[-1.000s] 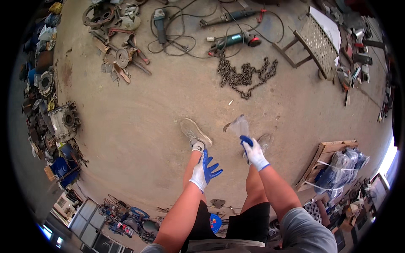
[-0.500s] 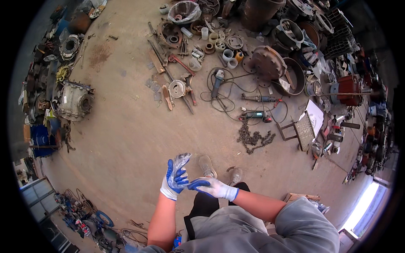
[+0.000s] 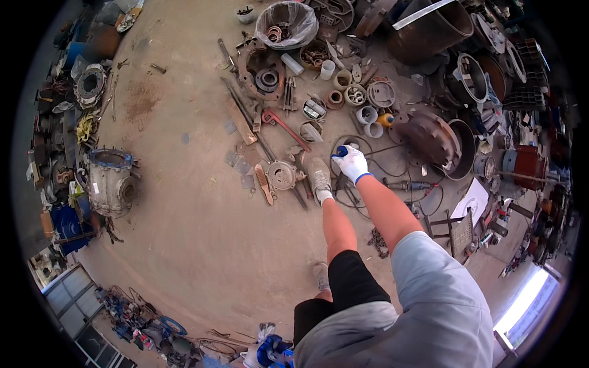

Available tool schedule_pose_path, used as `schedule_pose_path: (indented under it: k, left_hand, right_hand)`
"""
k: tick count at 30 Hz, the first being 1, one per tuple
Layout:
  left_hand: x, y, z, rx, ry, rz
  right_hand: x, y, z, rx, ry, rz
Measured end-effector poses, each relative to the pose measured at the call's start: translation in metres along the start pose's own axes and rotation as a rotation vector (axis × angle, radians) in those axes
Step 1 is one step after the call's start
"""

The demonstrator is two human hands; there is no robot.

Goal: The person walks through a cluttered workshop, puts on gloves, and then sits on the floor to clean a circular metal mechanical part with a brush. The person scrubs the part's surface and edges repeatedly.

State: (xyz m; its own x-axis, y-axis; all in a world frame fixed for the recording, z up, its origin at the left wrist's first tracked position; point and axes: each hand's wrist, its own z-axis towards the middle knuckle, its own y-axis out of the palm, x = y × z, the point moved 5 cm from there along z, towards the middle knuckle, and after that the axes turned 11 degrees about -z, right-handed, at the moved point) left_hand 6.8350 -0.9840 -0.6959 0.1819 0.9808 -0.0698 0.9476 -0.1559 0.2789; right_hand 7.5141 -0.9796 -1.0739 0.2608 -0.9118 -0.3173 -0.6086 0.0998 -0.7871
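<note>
My right hand (image 3: 351, 163), in a white glove with blue palm and fingertips, is stretched out ahead with its fingers curled. What they enclose, if anything, is hidden. In line beneath it is the angle grinder (image 3: 351, 141), mostly covered by the hand; contact between them cannot be made out. At the lower edge a blue-and-white shape (image 3: 270, 352), perhaps my left hand, shows beside some clear plastic (image 3: 265, 331); its fingers are not distinct. One of my shoes (image 3: 319, 178) is set forward, near a round metal housing (image 3: 283, 176).
A red pipe wrench (image 3: 285, 129), a wooden-handled brush (image 3: 264, 184) and long bars lie ahead on the floor. Further off are a bag-lined bucket (image 3: 300, 27), several cups and a rusty hub (image 3: 429, 140). A cast gearbox housing (image 3: 110, 184) stands left; a chain (image 3: 378, 242) lies right.
I have stepped forward toward the tools. My hands, formerly together at the clear plastic in front of me, have parted. The right has reached forward; the left has left its place there.
</note>
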Motion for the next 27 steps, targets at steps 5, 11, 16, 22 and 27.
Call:
schedule_pose_path:
  k: [5, 11, 16, 22, 27]
  left_hand:
    - [0.084, 0.076, 0.100, 0.196, -0.241, -0.565]
    - [0.220, 0.152, 0.232, 0.538, -0.170, -0.302]
    - [0.274, 0.186, 0.241, 0.627, -0.134, -0.224]
    - [0.350, 0.233, 0.203, 0.616, -0.102, -0.185]
    - [0.407, 0.272, 0.102, 0.508, -0.013, -0.339]
  right_hand:
    - [0.015, 0.092, 0.258, 0.086, 0.115, -0.115]
    - [0.021, 0.158, 0.394, -0.013, 0.214, -0.268]
    - [-0.003, 0.148, 0.401, 0.077, 0.064, -0.427]
    - [-0.017, 0.075, 0.371, -0.001, 0.034, -0.305]
    - [-0.130, -0.033, 0.284, -0.124, 0.000, -0.031]
